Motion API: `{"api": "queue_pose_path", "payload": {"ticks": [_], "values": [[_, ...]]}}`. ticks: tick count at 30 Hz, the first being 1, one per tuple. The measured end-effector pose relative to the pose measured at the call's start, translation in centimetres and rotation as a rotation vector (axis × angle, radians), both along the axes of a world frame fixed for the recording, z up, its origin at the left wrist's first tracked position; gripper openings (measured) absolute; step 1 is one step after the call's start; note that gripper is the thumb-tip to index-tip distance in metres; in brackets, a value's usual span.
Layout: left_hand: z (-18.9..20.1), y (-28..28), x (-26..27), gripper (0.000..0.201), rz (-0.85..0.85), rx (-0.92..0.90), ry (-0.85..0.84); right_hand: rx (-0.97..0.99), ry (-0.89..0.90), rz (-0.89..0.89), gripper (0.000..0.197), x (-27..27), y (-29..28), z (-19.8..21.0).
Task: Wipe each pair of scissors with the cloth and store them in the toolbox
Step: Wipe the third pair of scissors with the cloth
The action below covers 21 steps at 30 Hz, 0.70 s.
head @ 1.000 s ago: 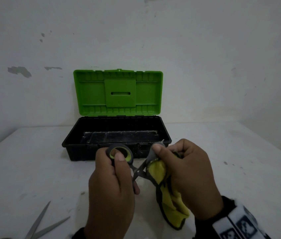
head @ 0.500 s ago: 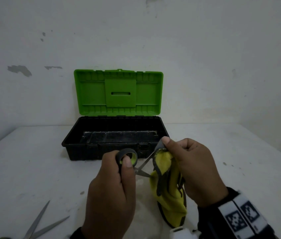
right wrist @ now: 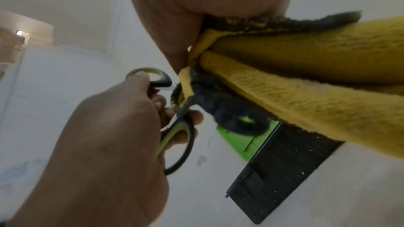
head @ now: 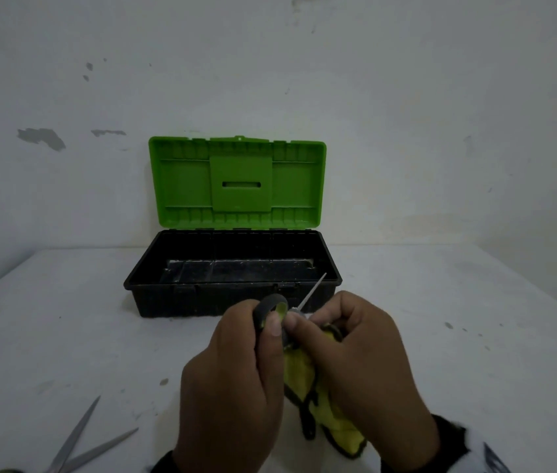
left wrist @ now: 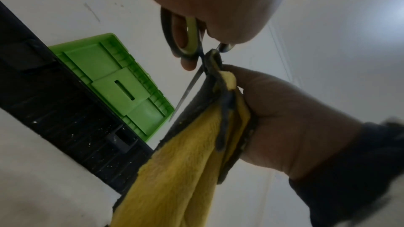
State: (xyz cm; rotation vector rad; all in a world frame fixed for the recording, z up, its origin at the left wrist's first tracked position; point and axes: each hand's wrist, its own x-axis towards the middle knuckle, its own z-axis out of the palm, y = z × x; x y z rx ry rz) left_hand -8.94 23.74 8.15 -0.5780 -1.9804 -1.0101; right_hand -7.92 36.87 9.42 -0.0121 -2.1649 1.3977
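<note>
Scissors (head: 272, 310), held just in front of the open toolbox (head: 232, 291): the left hand (head: 232, 387) grips the handle loops to steady them while the right hand (head: 362, 363) pinches the cloth (head: 304, 373) around one blade, presumably for wiping. The head view alone shows a second pair (head: 79, 445) on the tabletop (head: 65, 336), left of and nearer than the toolbox; the left wrist view shows the bare blade beside the cloth.

Both hands are bare, no gloves or rings. The left hand (head: 232, 387) ends in a dark sleeve cuff (head: 161, 464) at the wrist. The right hand (head: 366, 367) has a dark sleeve (left wrist: 354, 170) too, with a white band (head: 485, 455) over it carrying black square markings, blurred here
</note>
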Motion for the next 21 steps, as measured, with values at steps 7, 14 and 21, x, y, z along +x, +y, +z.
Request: {"api": "queue_pose_path", "payload": {"ticks": [7, 14, 21], "values": [[-0.2, -0.5, 0.0, 0.033, 0.001, -0.068, 0.073, -0.124, -0.057, 0.004, 0.030, -0.5, 0.2, 0.0], [-0.4, -0.6, 0.3, 0.032, -0.044, -0.035, 0.077, -0.139, 0.001, -0.105, 0.033, -2.3, 2.5, 1.0], [0.2, -1.1, 0.1, 0.026, -0.010, 0.205, -0.151, -0.163, 0.047, -0.173, 0.040, -3.0, 5.3, 1.5]]}}
